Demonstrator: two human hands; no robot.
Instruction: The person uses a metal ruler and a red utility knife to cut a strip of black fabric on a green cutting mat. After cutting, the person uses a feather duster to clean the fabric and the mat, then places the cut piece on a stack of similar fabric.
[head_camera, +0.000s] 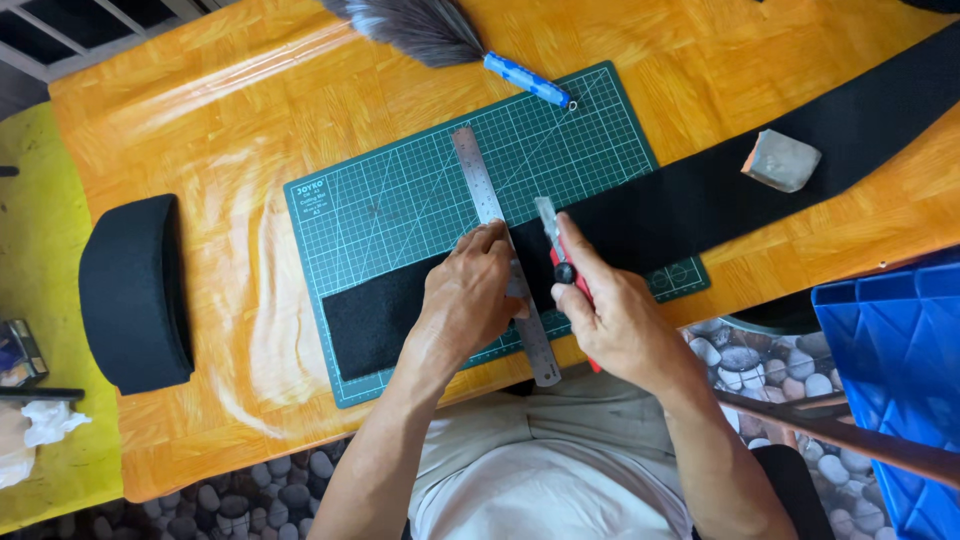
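Orange wooden table (250, 130) carries 1 green cutting mat (400, 200), 1 black felt strip (700, 190). Left hand (468, 300) fingers together, pressing 1 steel ruler (480, 190). Right hand (615, 315) clamps 1 red utility knife (556, 250) just beside ruler. Beyond fingers: 1 feather duster (440, 35), 1 grey block (782, 160).

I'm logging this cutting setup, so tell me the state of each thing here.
Left hand: pressing the steel ruler flat.
Right hand: gripping the utility knife, blade extended beside the ruler.
Black fabric strip: laid flat across the cutting mat.
Duster: lying idle.
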